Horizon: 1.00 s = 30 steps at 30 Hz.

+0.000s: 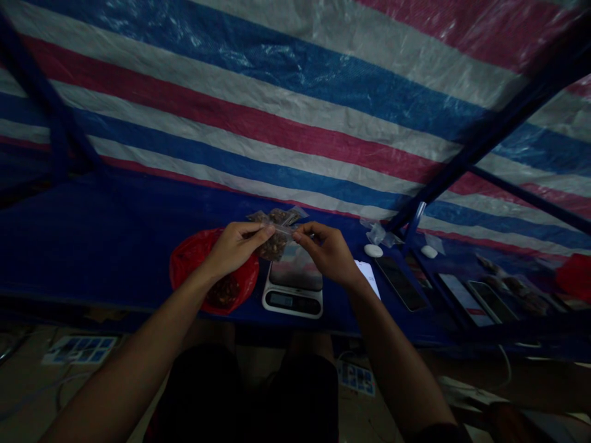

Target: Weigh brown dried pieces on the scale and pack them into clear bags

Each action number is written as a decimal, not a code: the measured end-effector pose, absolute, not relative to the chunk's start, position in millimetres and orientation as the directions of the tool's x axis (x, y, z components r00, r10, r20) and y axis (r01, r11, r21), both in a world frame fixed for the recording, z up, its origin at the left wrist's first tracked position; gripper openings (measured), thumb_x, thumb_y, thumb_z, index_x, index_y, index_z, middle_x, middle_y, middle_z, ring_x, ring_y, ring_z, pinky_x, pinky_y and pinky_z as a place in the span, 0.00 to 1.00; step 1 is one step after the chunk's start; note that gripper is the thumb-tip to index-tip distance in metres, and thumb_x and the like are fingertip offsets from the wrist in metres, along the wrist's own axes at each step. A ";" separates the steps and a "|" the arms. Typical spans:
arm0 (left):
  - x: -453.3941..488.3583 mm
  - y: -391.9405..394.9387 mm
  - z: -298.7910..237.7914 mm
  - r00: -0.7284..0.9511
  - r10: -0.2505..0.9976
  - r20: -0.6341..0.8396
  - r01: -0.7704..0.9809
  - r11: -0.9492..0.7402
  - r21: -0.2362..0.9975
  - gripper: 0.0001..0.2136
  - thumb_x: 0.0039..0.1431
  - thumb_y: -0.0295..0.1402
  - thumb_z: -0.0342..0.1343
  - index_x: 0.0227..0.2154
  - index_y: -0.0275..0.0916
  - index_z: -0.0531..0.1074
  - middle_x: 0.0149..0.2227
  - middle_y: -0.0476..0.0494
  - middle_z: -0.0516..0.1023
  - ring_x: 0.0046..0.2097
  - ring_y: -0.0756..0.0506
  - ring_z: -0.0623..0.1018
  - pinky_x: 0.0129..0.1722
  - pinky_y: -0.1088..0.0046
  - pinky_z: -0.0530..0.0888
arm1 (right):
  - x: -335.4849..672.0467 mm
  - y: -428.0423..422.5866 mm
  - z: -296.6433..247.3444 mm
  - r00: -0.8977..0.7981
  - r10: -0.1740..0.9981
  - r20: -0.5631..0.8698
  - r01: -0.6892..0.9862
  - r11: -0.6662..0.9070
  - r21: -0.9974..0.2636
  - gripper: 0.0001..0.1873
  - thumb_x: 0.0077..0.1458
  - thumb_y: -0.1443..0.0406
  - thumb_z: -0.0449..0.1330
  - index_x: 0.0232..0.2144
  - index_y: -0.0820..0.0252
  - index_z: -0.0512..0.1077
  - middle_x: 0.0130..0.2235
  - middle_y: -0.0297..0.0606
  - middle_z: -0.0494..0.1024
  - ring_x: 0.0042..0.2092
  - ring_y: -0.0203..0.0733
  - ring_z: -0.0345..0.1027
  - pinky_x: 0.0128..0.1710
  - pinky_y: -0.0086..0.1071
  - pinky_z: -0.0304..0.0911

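Observation:
A small clear zip bag (273, 247) of brown dried pieces hangs above the back of a white digital scale (293, 303). My left hand (237, 245) pinches the top edge of this bag at its left end. At the right end of the same edge, my right hand (327, 249) is closed with thumb and finger on the plastic. Behind the held bag lie more filled clear bags (279, 215), partly covered by it. Under my left wrist sits a red plastic bag (184, 258), open at the top, with brown pieces inside.
Right of the scale are a lit phone (368, 277), a dark phone (401, 283) and a white rounded object (373, 250). Farther right lie more phones (465, 299) and another red bag (575, 277). Blue metal bars (462, 157) stand before a striped tarp (258, 126) behind the blue table (92, 246).

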State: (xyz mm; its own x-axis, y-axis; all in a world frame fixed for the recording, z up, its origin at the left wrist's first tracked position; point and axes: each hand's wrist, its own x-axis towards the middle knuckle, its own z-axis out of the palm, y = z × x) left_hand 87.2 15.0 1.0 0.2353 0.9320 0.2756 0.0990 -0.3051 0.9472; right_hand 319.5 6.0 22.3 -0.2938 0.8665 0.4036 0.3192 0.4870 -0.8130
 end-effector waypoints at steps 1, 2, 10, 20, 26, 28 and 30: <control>87.4 14.0 2.0 0.225 0.937 0.266 0.075 -0.289 0.954 0.23 0.60 0.57 0.67 0.37 0.39 0.87 0.36 0.43 0.87 0.36 0.42 0.83 0.37 0.67 0.80 | 320.1 5.3 22.9 -0.305 0.864 0.400 0.323 0.489 -0.810 0.16 0.67 0.52 0.65 0.35 0.58 0.78 0.35 0.35 0.82 0.37 0.40 0.73 0.41 0.34 0.68; 87.7 13.0 3.2 0.205 0.943 0.262 0.051 -0.277 0.960 0.22 0.59 0.56 0.69 0.38 0.39 0.87 0.37 0.42 0.88 0.37 0.42 0.83 0.38 0.67 0.81 | 320.7 4.6 23.5 -0.311 0.864 0.396 0.332 0.490 -0.806 0.16 0.67 0.52 0.64 0.35 0.58 0.77 0.35 0.35 0.82 0.37 0.40 0.72 0.40 0.34 0.67; 90.9 6.0 9.3 0.116 0.957 0.267 0.004 -0.269 0.963 0.17 0.57 0.49 0.72 0.38 0.39 0.86 0.38 0.41 0.88 0.38 0.42 0.85 0.40 0.67 0.82 | 323.2 0.3 23.0 -0.331 0.845 0.420 0.377 0.527 -0.762 0.14 0.68 0.54 0.64 0.36 0.57 0.78 0.37 0.36 0.82 0.38 0.41 0.73 0.41 0.34 0.67; 103.2 0.0 13.9 0.054 0.959 0.279 -0.003 -0.280 0.960 0.20 0.58 0.52 0.70 0.38 0.37 0.84 0.36 0.42 0.87 0.38 0.42 0.84 0.36 0.69 0.82 | 317.5 -0.7 23.7 -0.337 0.810 0.480 0.419 0.585 -0.694 0.10 0.70 0.58 0.61 0.38 0.56 0.76 0.38 0.37 0.81 0.39 0.41 0.72 0.42 0.35 0.66; 107.1 -1.5 13.5 0.149 0.954 0.260 0.004 -0.263 0.965 0.18 0.57 0.49 0.71 0.38 0.38 0.84 0.36 0.42 0.87 0.35 0.43 0.84 0.36 0.68 0.82 | 314.0 -3.4 26.2 -0.334 0.808 0.485 0.416 0.588 -0.693 0.10 0.69 0.58 0.61 0.36 0.56 0.74 0.36 0.36 0.80 0.38 0.41 0.71 0.42 0.35 0.66; 108.8 -1.9 12.8 0.157 0.954 0.255 0.009 -0.259 0.966 0.17 0.58 0.48 0.70 0.37 0.38 0.85 0.36 0.42 0.87 0.34 0.44 0.83 0.35 0.69 0.81 | 312.1 -3.6 25.9 -0.328 0.813 0.481 0.395 0.581 -0.712 0.10 0.68 0.58 0.62 0.36 0.56 0.75 0.36 0.35 0.80 0.38 0.41 0.71 0.42 0.35 0.67; 110.0 -3.1 12.4 0.160 0.954 0.256 0.017 -0.262 0.965 0.16 0.59 0.47 0.69 0.38 0.38 0.85 0.36 0.42 0.87 0.34 0.44 0.84 0.34 0.69 0.81 | 310.6 -3.6 25.1 -0.322 0.814 0.483 0.374 0.578 -0.726 0.10 0.67 0.58 0.62 0.35 0.56 0.75 0.36 0.35 0.81 0.37 0.41 0.72 0.42 0.35 0.67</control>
